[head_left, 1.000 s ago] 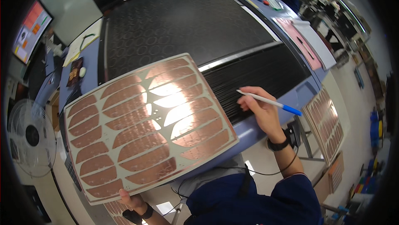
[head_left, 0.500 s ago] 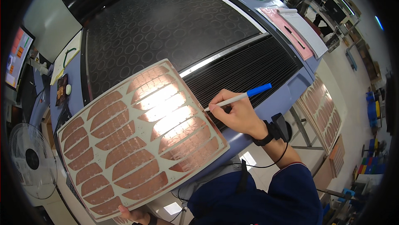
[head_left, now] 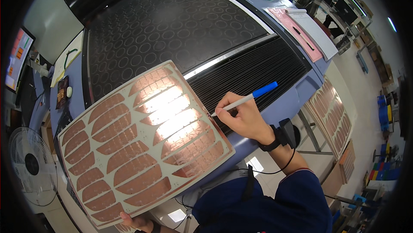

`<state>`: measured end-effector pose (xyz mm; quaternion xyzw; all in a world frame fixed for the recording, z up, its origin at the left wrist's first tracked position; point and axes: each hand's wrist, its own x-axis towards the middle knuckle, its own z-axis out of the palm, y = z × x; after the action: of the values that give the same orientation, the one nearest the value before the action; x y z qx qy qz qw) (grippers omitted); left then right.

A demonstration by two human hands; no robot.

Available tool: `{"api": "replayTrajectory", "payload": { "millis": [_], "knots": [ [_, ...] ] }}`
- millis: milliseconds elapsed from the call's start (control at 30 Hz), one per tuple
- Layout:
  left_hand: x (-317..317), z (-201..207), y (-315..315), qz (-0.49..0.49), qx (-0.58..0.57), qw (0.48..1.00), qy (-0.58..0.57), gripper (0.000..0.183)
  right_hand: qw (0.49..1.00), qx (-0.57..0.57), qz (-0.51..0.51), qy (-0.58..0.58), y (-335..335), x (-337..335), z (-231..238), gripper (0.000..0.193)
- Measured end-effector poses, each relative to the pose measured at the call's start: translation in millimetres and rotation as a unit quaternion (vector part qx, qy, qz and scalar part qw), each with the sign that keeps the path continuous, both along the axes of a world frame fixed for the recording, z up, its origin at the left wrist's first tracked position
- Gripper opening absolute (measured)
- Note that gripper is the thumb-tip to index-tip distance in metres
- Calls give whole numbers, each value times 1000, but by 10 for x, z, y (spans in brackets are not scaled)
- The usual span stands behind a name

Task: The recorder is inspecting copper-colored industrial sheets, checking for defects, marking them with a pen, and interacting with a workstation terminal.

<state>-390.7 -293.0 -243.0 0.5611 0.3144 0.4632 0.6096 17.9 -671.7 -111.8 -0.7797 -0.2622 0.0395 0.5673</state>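
Observation:
A large copper-patterned circuit board panel (head_left: 148, 160) with pale borders lies tilted in front of me, light glaring off its upper right part. At its near lower edge, my left hand (head_left: 137, 222) grips the rim; the thumb shows on top, and the other fingers are hidden beneath. My right hand (head_left: 241, 116) is closed around a white marker pen (head_left: 241, 101) with a blue cap on its rear end. The pen's tip is at the panel's right edge; whether it touches the surface is too small to tell.
Behind the panel is a machine bed with a black circle-patterned mat (head_left: 172, 22) and a ribbed black strip (head_left: 254, 76). A notepad (head_left: 316, 33) and pen lie at right. More panels (head_left: 329, 117) lean at lower right. A fan (head_left: 32, 164) stands left, below a monitor (head_left: 18, 56).
The marker's blue end has dipped slightly as my right hand tilts it. The left hand keeps its hold on the panel, and the whole view has shifted a little.

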Motion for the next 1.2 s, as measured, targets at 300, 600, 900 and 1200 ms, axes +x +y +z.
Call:
{"api": "replayTrajectory", "payload": {
  "millis": [300, 600, 900, 1200],
  "knots": [
    [563, 395, -575, 15, -9, 1000, -17, 89, 999, -7, 37, -29, -41, 49, -19, 11],
    [-69, 1087, -851, 57, 68, 990, -114, 70, 939, 279, -198, 10, -400, -269, -416, 10],
    [-2045, 750, -1396, 160, -47, 944, -285, 28, 972, 143, -186, -30, -561, -214, -504, 20],
    [-3169, -568, -1568, 388, -55, 858, -331, 21, 975, 85, -174, -111, -468, -230, -343, 38]
  ]
}}
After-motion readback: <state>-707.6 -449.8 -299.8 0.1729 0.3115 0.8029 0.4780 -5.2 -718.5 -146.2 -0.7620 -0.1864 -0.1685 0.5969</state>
